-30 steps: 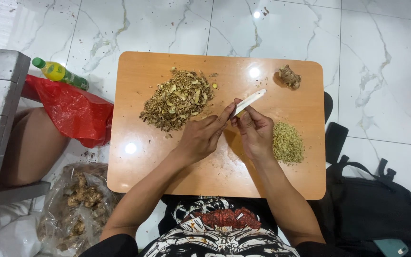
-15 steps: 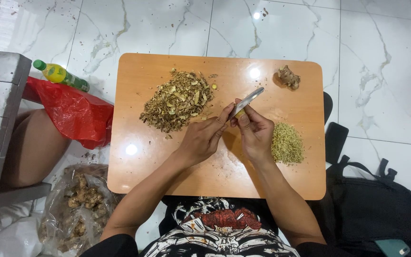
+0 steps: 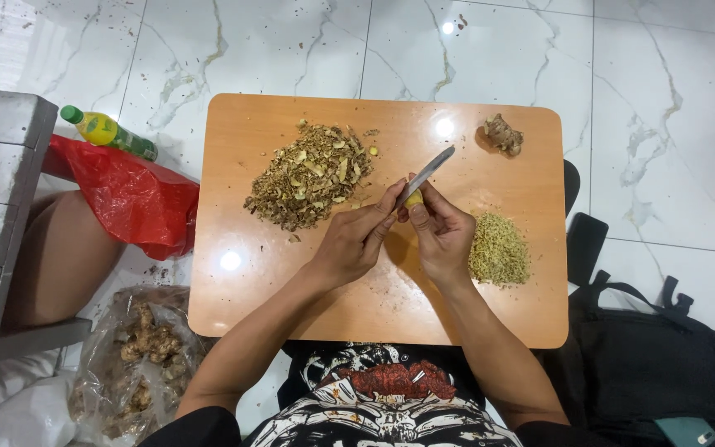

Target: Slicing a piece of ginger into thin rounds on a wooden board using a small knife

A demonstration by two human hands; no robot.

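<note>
Over the middle of a wooden board (image 3: 275, 290), my right hand (image 3: 440, 236) grips a knife (image 3: 428, 172), its blade pointing up and to the right. My left hand (image 3: 357, 240) pinches a small yellow piece of ginger (image 3: 413, 199) against the blade's base. A heap of brown ginger peelings (image 3: 312, 175) lies on the board left of my hands. A pile of finely chopped ginger (image 3: 498, 248) sits just right of my right hand. One whole ginger root (image 3: 502, 134) rests near the board's far right corner.
The board lies on a white marble floor. To the left are a red plastic bag (image 3: 130, 199), a green-capped bottle (image 3: 109, 132) and a clear bag of ginger roots (image 3: 138, 356). A black backpack (image 3: 655, 364) lies at the right. Another person's leg (image 3: 59, 257) is at the left.
The knife blade has tilted slightly, and my hands have shifted a little over the board. The piles and the root have not moved.
</note>
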